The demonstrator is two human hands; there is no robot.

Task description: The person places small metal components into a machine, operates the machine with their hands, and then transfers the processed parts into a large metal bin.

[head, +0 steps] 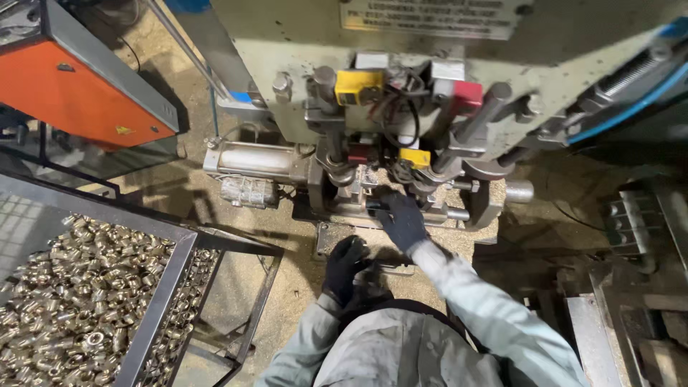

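Head view: right hand point(403, 218), gloved, reaches into the machine's clamp fixture point(373, 197); whether it grips anything cannot be told. Left hand point(345, 266), gloved, curled near the body, contents unclear. Left of both: wire-mesh bin point(163, 287) heaped with brass fittings point(72, 301); narrow floor gap between.

The gloved right hand point(403, 221) reaches into the fixture point(380, 204) of the green machine point(401, 79), fingers on a dark part; the gloved left hand point(345, 269) hangs lower, near the body, fingers curled; a wire bin point(161, 301) of brass fittings point(72, 301) stands at left.
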